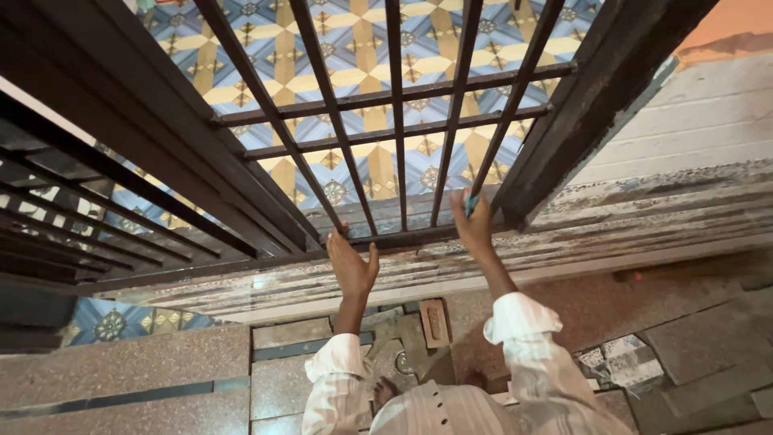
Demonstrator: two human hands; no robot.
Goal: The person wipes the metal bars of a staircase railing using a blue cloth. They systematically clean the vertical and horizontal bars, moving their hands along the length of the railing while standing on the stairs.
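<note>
Left hand [351, 266] spread flat, palm braced on bottom rail of gate [266, 113], at 6 o'clock. Right hand [473, 223] pinching small teal piece [471, 203] against bar at 5 o'clock; probably abrasive. Better: rub along bar, firm even pressure, keep palm steady.

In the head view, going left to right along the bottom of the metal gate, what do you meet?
Second barred gate panel → left hand flat against the gate's bottom rail → right hand gripping a small blue-green object at a bar → dark gate frame post → pale painted wall.
</note>
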